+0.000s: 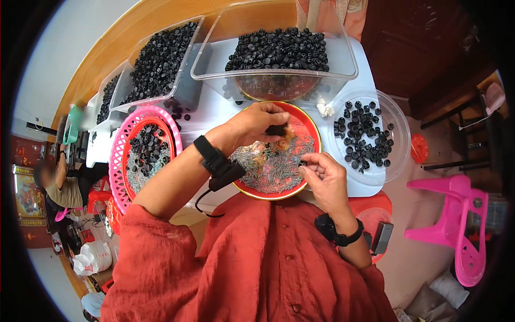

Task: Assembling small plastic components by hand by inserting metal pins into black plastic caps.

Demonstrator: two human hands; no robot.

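Observation:
A round red tray [312, 124] with a gold rim lies in front of me, strewn with many small thin grey metal pieces [279, 174] that look like pins or screws. Over its upper part, my left hand [257, 124] curls its fingers around small black plastic caps [276, 130]; how many is hidden. My right hand [327, 180] is at the tray's right edge, thumb and forefinger pinched together. Something small and dark shows at those fingertips, too little to name. To the right, a round clear plastic tub [398, 161] holds several loose black caps [365, 134].
Behind the tray stand clear plastic bins [343, 75] heaped with black caps. On the left is a pink lattice basket [119, 155] holding a red dish of caps and metal pieces. A pink stool [456, 214] stands at right; another person [67, 185] is far left.

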